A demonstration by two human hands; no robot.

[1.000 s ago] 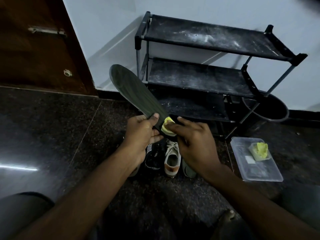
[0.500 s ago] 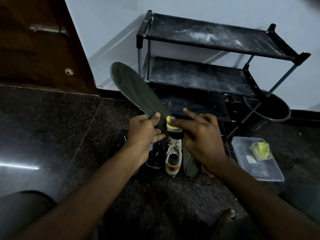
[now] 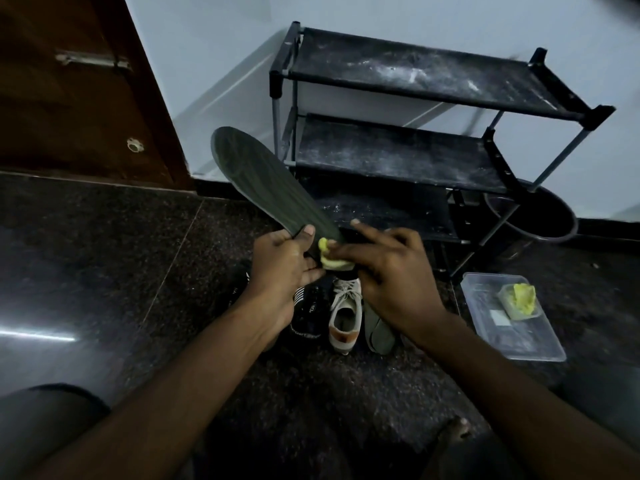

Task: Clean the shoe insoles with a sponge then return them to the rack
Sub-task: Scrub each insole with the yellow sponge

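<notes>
A long dark green insole [image 3: 263, 181] slants up to the left, its heel end gripped by my left hand [image 3: 282, 265] with the thumb on top. My right hand [image 3: 388, 268] presses a small yellow sponge [image 3: 329, 256] against the insole's heel end, close to my left thumb. A second greenish insole [image 3: 377, 329] lies on the floor below my right hand, beside a white and orange sneaker [image 3: 344, 317]. The black three-shelf shoe rack [image 3: 408, 150] stands behind, its shelves dusty and bare.
Black sneakers [image 3: 308, 313] sit on the dark floor under my left hand. A clear plastic tray [image 3: 519, 341] at the right holds another yellow sponge [image 3: 521, 299]. A dark round bucket [image 3: 540, 220] stands behind the rack's right leg. A wooden door [image 3: 76, 91] is at the left.
My right hand has slid the sponge slightly left along the insole's heel end, toward my left thumb. The insole and left hand have stayed almost still.
</notes>
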